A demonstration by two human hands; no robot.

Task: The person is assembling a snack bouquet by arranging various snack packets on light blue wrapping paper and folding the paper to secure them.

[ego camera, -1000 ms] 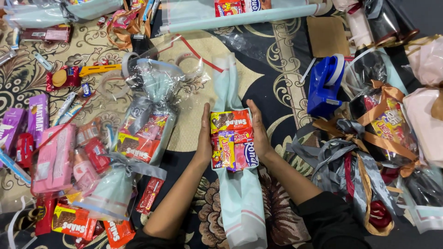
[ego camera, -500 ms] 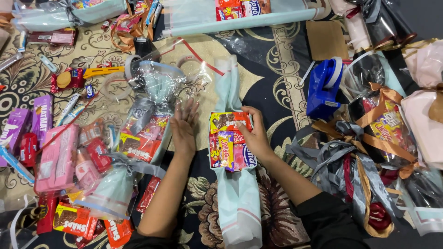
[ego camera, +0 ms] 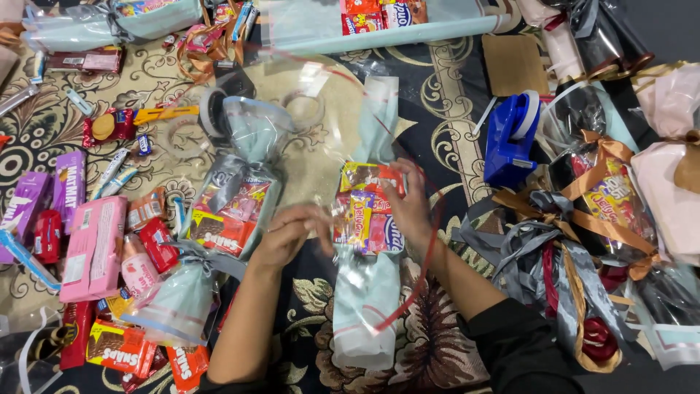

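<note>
Head view, snack bundle [ego camera: 367,211]: colourful packets stacked on pale blue wrapping paper [ego camera: 364,292], lying on the dark patterned rug [ego camera: 437,102] at centre.
Clear wrap [ego camera: 343,109]: red-edged transparent sheet lifted over the bundle, partly blurred.
Left hand [ego camera: 288,233]: fingers curled, pinching the near edge of the clear wrap just left of the bundle.
Right hand [ego camera: 408,208]: pressed against the bundle's right side, fingers closed on the packets and sheet.
Blue tape dispenser [ego camera: 510,138]: right of the bundle, apart.
Finished bouquet [ego camera: 237,197]: just left, with grey ribbon.
</note>
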